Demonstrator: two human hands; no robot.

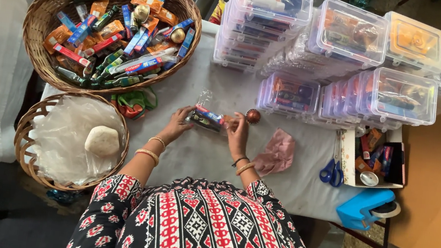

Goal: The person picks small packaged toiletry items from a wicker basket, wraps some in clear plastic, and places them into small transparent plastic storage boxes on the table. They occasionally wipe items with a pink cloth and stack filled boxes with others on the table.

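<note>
clear packet (207,118) of colourful tubes between both hands (209,125)

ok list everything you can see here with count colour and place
large wicker basket: one, brown, upper left, full of small mixed-colour packets and tubes
small wicker basket: one, brown, lower left, lined with clear plastic
white round piece: one, inside small basket
clear lidded boxes: many, stacked, top centre to right
clear packet: one, table centre, held by both hands
small ball: one, dark red, beside the packet
pink cloth: one, right of hands
scissors: one, blue handles
open carton: one, white, right
tape dispenser: one, blue, table edge
left hand: on the packet
right hand: on the packet
</note>
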